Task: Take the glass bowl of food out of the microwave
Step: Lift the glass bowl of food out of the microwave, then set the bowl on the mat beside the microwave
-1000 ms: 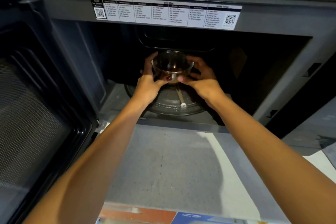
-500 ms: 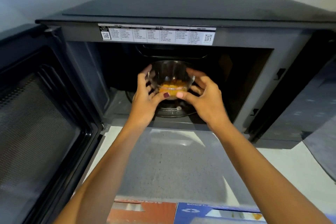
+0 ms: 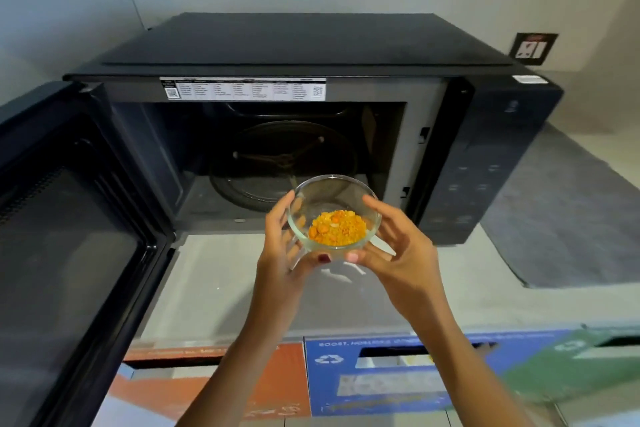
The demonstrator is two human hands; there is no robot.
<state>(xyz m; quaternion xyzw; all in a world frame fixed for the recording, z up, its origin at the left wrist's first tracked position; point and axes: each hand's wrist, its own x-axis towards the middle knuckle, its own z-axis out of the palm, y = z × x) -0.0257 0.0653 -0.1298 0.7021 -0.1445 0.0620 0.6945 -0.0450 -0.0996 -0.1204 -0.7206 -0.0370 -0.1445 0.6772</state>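
A clear glass bowl [image 3: 332, 198] holding yellow-orange food [image 3: 337, 227] is in the air in front of the black microwave [image 3: 277, 45], just outside its opening and above the counter. My left hand [image 3: 280, 253] cups its left side and my right hand [image 3: 398, 250] cups its right side, thumbs meeting under the near rim. Inside the cavity the glass turntable [image 3: 249, 184] lies bare.
The microwave door [image 3: 69, 236] stands swung open to the left. Pale counter [image 3: 214, 288] lies below the bowl, with a grey mat [image 3: 571, 218] at the right. Coloured recycling bin lids [image 3: 381, 374] sit below the counter's front edge. A wall socket [image 3: 533, 48] is behind.
Both hands have drawn the bowl out of the microwave cavity, off the turntable, toward me. The view has pulled back from the microwave.
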